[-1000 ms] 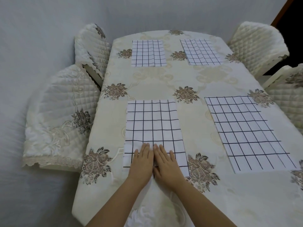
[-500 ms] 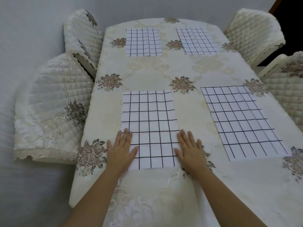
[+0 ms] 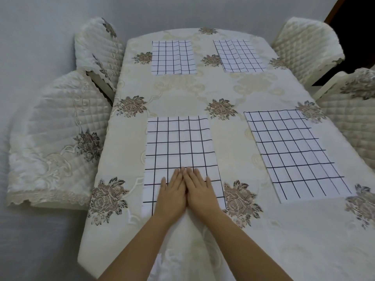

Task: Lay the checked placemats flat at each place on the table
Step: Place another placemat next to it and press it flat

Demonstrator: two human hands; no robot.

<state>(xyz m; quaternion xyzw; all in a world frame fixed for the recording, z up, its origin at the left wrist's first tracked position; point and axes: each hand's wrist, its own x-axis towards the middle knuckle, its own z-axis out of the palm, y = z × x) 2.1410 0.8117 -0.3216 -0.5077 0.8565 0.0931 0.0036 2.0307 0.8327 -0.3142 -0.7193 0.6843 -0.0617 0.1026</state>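
Note:
Several white placemats with a black check lie flat on the cream floral tablecloth (image 3: 182, 94). The near left placemat (image 3: 178, 142) has both my hands on its near end. My left hand (image 3: 172, 193) and my right hand (image 3: 199, 192) press side by side at its middle, fingers straight and touching. The near right placemat (image 3: 294, 153) lies flat to the right. At the far end lie the far left placemat (image 3: 172, 57) and the far right placemat (image 3: 238, 55), the latter with slight creases.
Quilted cream chairs stand around the table: two on the left (image 3: 58, 142) (image 3: 99, 53) and two on the right (image 3: 306, 49) (image 3: 353, 110). A pale wall or floor lies to the left, a dark opening at the top right.
Half a second ago my hands lay spread apart at the placemat's two near edges. They have come back together at its middle, as they were a second ago.

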